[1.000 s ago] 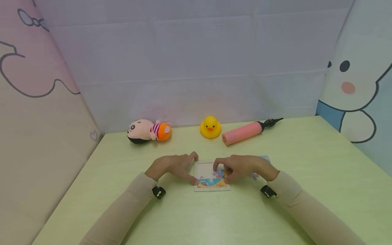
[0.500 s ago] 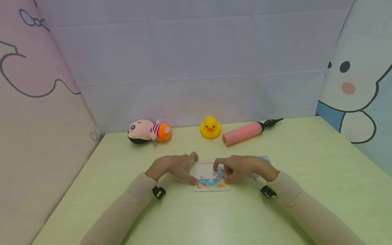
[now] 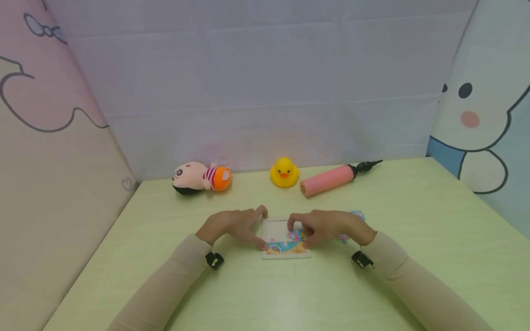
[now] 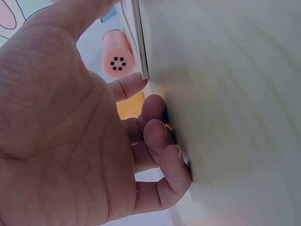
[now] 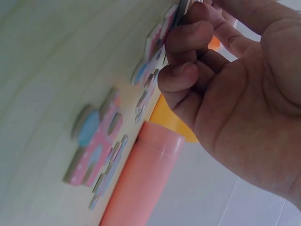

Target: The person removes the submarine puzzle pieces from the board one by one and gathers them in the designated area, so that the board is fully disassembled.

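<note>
A shallow puzzle tray (image 3: 275, 228) lies flat on the table, its bottom row filled with blue and sandy picture pieces. My left hand (image 3: 242, 225) holds the tray's left side, thumb at the lower corner and index finger by the upper one. In the left wrist view the index fingertip meets the tray corner (image 4: 143, 70), while the other fingers rest curled on the tabletop. Over the tray's right side, the thumb and index finger of my right hand (image 3: 325, 225) pinch a pink and blue puzzle piece (image 3: 295, 235), partly hidden by the fingers.
Loose puzzle pieces (image 3: 358, 214) lie just right of my right hand; several show in the right wrist view, including a pink one (image 5: 96, 146). Along the back are a doll (image 3: 201, 177), a yellow rubber duck (image 3: 284, 173) and a pink hand pump (image 3: 329, 180).
</note>
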### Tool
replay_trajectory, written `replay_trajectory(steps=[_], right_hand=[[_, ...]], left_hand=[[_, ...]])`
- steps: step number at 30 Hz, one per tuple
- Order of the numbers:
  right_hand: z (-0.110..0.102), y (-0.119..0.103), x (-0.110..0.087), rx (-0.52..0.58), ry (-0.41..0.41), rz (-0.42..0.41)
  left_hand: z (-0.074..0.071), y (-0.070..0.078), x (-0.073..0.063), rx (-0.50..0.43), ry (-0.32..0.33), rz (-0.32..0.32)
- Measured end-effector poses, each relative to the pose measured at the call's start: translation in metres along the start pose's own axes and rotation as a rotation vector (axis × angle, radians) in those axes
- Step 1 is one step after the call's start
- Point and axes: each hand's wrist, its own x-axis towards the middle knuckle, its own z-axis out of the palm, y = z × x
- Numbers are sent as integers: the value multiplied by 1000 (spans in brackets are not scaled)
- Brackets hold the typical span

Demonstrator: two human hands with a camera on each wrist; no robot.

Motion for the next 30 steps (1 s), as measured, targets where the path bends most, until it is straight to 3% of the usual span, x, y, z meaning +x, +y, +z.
replay_trajectory(steps=[13, 30], right_hand=[[-1, -2, 0, -8, 21, -82], [0, 0, 1, -58, 98, -49]], left_hand=[[1, -1, 0, -6, -1, -3], [1, -1, 1, -5, -4, -15]])
